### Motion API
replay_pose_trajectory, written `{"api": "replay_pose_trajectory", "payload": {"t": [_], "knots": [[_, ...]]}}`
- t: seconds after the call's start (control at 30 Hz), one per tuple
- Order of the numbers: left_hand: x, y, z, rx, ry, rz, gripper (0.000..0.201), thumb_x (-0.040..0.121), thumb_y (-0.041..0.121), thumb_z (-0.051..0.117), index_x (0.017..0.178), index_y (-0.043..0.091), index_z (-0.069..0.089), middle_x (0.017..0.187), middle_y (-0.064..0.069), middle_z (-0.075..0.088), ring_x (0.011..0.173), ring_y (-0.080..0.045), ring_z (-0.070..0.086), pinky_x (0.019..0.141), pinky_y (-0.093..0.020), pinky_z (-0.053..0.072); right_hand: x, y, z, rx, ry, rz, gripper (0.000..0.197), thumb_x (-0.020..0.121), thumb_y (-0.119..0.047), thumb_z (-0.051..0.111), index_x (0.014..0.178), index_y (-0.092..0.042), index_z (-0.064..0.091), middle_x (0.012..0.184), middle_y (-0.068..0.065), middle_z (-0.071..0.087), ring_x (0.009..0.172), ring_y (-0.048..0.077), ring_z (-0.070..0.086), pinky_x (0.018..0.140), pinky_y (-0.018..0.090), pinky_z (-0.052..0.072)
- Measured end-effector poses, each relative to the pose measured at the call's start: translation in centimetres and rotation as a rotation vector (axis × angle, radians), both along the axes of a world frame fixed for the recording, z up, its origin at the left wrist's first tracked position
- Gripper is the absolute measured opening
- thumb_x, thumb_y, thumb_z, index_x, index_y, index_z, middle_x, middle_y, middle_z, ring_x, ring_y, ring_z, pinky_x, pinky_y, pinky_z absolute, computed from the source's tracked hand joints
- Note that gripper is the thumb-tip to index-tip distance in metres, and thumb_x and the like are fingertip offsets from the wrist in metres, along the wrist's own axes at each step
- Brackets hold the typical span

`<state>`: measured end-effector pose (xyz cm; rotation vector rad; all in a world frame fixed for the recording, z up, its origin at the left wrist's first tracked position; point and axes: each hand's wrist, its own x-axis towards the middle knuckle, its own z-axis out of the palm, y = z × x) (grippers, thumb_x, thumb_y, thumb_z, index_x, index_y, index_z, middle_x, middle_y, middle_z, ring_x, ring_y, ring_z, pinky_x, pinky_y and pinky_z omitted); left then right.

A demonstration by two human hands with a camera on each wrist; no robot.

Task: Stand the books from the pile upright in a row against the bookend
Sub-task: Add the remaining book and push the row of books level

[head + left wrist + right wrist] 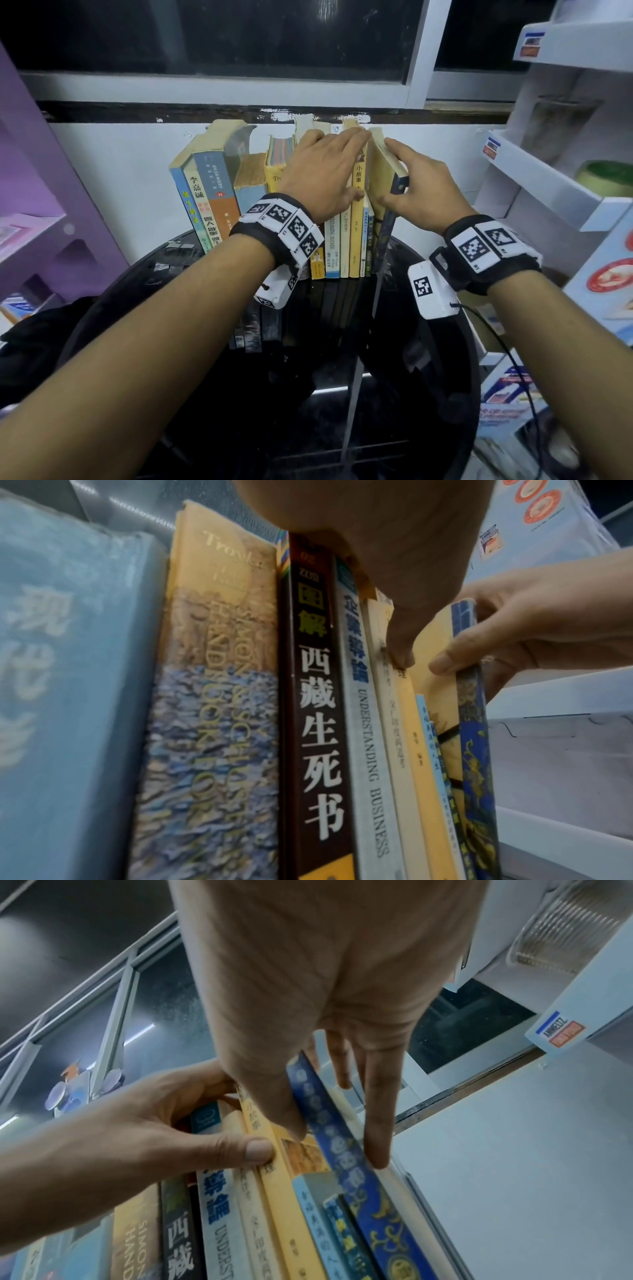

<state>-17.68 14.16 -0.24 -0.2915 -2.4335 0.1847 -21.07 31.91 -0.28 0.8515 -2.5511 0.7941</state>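
Note:
A row of books (219, 205) stands upright on the black glass table (428, 377) against the white wall. My left hand (356, 164) lies over the tops of the middle books, its thumb pressed on a yellow spine (416, 750). At the row's right end, a blue-spined book (387, 236) leans slightly right. My right hand (400, 178) pinches it, thumb on its left face and fingers on its right cover (377, 1137). A grey arched plate (241, 140) behind the left books may be the bookend. No pile is in view.
A white shelf unit (548, 178) with labelled trays stands close on the right. A purple shelf (51, 178) is on the left, with a dark bag (34, 342) below it. A dark window ledge (205, 113) runs above the books.

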Motion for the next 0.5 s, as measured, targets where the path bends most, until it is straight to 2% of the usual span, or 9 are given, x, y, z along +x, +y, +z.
{"api": "replay_pose_trajectory", "payload": {"t": [0.07, 0.1, 0.17, 0.2, 0.27, 0.33, 0.4, 0.5], "knots": [[0.1, 0.1, 0.0, 0.023, 0.002, -0.011, 0.083, 0.08, 0.053, 0.065, 0.146, 0.017, 0.029, 0.146, -0.002, 0.045, 0.126, -0.02, 0.051, 0.105, -0.035, 0.027, 0.5, 0.5, -0.4, 0.029, 0.023, 0.033, 0.082, 0.08, -0.022, 0.077, 0.149, -0.02, 0.033, 0.138, 0.005, 0.053, 0.103, 0.006, 0.048, 0.088, 0.013, 0.034], [0.1, 0.2, 0.1, 0.037, -0.001, -0.017, 0.083, 0.079, 0.052, 0.067, 0.145, 0.016, 0.03, 0.144, -0.002, 0.048, 0.124, -0.02, 0.052, 0.104, -0.035, 0.027, 0.5, 0.6, -0.6, 0.046, 0.026, 0.049, 0.086, 0.078, -0.022, 0.078, 0.15, -0.019, 0.031, 0.145, 0.004, 0.048, 0.114, 0.007, 0.047, 0.094, 0.013, 0.032], [0.1, 0.2, 0.2, 0.044, -0.014, -0.014, 0.085, 0.078, 0.05, 0.07, 0.145, 0.017, 0.03, 0.144, -0.002, 0.048, 0.124, -0.021, 0.053, 0.104, -0.035, 0.027, 0.4, 0.8, -0.9, 0.111, 0.019, 0.042, 0.098, 0.073, -0.025, 0.082, 0.152, -0.019, 0.024, 0.158, 0.004, 0.028, 0.14, 0.013, 0.031, 0.109, 0.019, 0.022], [0.1, 0.2, 0.2, 0.039, -0.021, -0.009, 0.086, 0.077, 0.051, 0.07, 0.146, 0.018, 0.029, 0.148, -0.002, 0.044, 0.127, -0.021, 0.051, 0.105, -0.035, 0.027, 0.2, 0.7, -1.0, 0.152, 0.016, 0.025, 0.105, 0.07, -0.026, 0.084, 0.153, -0.02, 0.02, 0.161, 0.003, 0.017, 0.145, 0.016, 0.021, 0.112, 0.022, 0.017], [0.0, 0.2, 0.2, 0.035, -0.028, 0.0, 0.087, 0.077, 0.051, 0.07, 0.146, 0.019, 0.029, 0.153, -0.002, 0.036, 0.131, -0.02, 0.046, 0.106, -0.036, 0.026, -0.1, 0.6, -0.9, 0.218, 0.017, 0.004, 0.113, 0.066, -0.026, 0.087, 0.154, -0.019, 0.016, 0.163, 0.001, 0.009, 0.148, 0.017, 0.015, 0.115, 0.027, 0.015], [0.0, 0.2, 0.3, 0.047, -0.032, 0.002, 0.086, 0.077, 0.051, 0.07, 0.146, 0.021, 0.03, 0.153, -0.001, 0.036, 0.132, -0.02, 0.045, 0.107, -0.035, 0.024, -0.2, 0.4, -0.6, 0.269, 0.017, -0.004, 0.115, 0.066, -0.024, 0.087, 0.154, -0.018, 0.015, 0.162, 0.0, 0.011, 0.148, 0.018, 0.016, 0.119, 0.034, 0.018], [0.1, 0.3, 0.2, 0.055, -0.032, 0.003, 0.085, 0.077, 0.052, 0.07, 0.146, 0.021, 0.032, 0.152, 0.0, 0.038, 0.131, -0.02, 0.046, 0.107, -0.035, 0.023, -0.3, 0.2, -0.1, 0.316, 0.029, -0.017, 0.113, 0.067, -0.025, 0.087, 0.154, -0.018, 0.015, 0.161, 0.0, 0.016, 0.146, 0.021, 0.021, 0.118, 0.041, 0.024], [0.0, 0.1, 0.1, 0.059, -0.032, -0.002, 0.085, 0.076, 0.051, 0.071, 0.145, 0.021, 0.032, 0.151, 0.001, 0.04, 0.13, -0.02, 0.047, 0.106, -0.034, 0.023, -0.6, -0.3, 0.5, 0.364, 0.059, -0.041, 0.105, 0.067, -0.029, 0.086, 0.151, -0.021, 0.022, 0.156, -0.001, 0.029, 0.137, 0.026, 0.038, 0.106, 0.045, 0.037]]}}
